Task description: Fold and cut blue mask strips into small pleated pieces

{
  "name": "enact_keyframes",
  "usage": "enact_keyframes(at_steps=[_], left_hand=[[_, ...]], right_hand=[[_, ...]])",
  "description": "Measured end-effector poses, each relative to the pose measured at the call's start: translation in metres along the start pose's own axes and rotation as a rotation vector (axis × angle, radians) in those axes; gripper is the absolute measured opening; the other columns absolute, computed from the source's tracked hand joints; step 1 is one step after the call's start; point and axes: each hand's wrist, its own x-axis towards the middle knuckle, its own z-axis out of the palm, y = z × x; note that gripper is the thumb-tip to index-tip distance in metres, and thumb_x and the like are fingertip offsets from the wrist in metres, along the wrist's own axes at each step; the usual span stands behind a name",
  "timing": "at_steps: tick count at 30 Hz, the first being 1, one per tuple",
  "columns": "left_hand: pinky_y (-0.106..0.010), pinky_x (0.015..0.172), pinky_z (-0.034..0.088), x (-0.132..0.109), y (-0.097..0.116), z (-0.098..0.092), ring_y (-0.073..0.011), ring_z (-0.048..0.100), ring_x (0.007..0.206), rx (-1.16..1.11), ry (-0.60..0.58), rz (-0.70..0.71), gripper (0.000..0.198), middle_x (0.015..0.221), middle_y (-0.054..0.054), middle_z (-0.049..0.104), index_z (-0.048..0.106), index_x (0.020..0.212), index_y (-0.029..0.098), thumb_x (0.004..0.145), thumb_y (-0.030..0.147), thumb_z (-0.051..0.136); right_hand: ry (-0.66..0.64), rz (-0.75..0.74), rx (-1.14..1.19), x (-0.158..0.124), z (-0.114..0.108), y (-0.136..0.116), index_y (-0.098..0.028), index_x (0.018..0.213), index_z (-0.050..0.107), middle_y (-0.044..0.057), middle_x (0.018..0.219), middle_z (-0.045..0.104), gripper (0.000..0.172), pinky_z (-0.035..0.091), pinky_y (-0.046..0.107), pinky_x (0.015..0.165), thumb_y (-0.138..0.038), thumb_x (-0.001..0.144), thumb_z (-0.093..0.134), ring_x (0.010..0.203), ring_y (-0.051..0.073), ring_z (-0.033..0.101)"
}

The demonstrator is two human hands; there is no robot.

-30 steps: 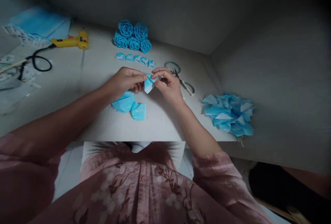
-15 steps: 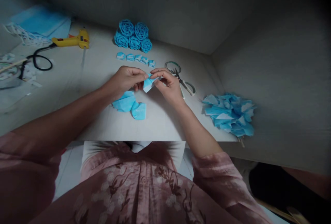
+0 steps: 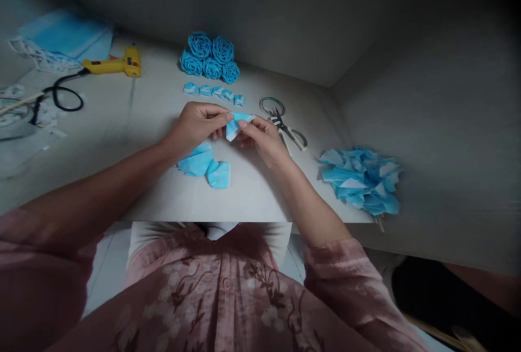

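Note:
Between my two hands, above the table, is a small folded piece of blue and white mask fabric (image 3: 233, 129). My left hand (image 3: 201, 122) pinches its left side between thumb and forefinger. My right hand (image 3: 260, 134) pinches its right side, the thumb lying on the front face. Just below on the table lie several flat blue fabric pieces (image 3: 199, 161), partly covered by my left hand. Beyond my hands is a row of small folded blue pieces (image 3: 205, 90). Scissors (image 3: 290, 131) lie spread beside my right hand.
Several rolled blue fabric roses (image 3: 212, 55) sit at the back of the white table (image 3: 252, 200). A yellow glue gun (image 3: 112, 64) with a black cord stands left, near stacked blue face masks (image 3: 61, 37). A tape roll (image 3: 272, 105) lies behind the scissors. Crumpled blue fabric (image 3: 362, 178) is at right.
My right hand has shifted its hold, its fingers going behind the fabric and its thumb across the front. The piece's top right edge now stretches out to the right.

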Motion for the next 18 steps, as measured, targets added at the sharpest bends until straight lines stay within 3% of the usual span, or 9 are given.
enact_keyframes(at_steps=[4,11,18], left_hand=[[-0.02,0.052,0.043,-0.0006,-0.0004,0.0008,-0.0085,0.054,0.051,-0.02,-0.005,-0.005,0.016,0.057,0.002,0.065,0.076,0.072,0.017,0.088,0.023,0.078],[-0.023,0.053,0.047,0.0001,0.0046,0.0007,-0.0121,0.064,0.057,-0.211,-0.101,-0.135,0.035,0.065,-0.003,0.068,0.069,0.069,0.017,0.098,0.037,0.073],[-0.02,0.052,0.044,-0.0021,0.0,-0.0013,-0.009,0.055,0.052,0.04,-0.09,-0.008,0.02,0.06,0.0,0.069,0.076,0.071,0.018,0.086,0.03,0.082]], right_hand=[[0.006,-0.018,0.001,0.0011,-0.0007,0.0023,-0.022,0.085,0.073,-0.002,0.075,0.067,0.058,0.054,0.027,0.062,-0.071,0.063,0.096,0.071,0.014,0.063],[0.016,-0.122,-0.106,0.0009,-0.0025,-0.0015,-0.023,0.078,0.068,-0.004,0.07,0.063,0.053,0.054,0.028,0.065,-0.071,0.072,0.09,0.066,0.012,0.057],[-0.006,-0.158,-0.162,0.0015,-0.0015,0.0011,-0.023,0.076,0.064,-0.004,0.069,0.056,0.052,0.05,0.028,0.064,-0.07,0.076,0.087,0.068,0.013,0.054]])
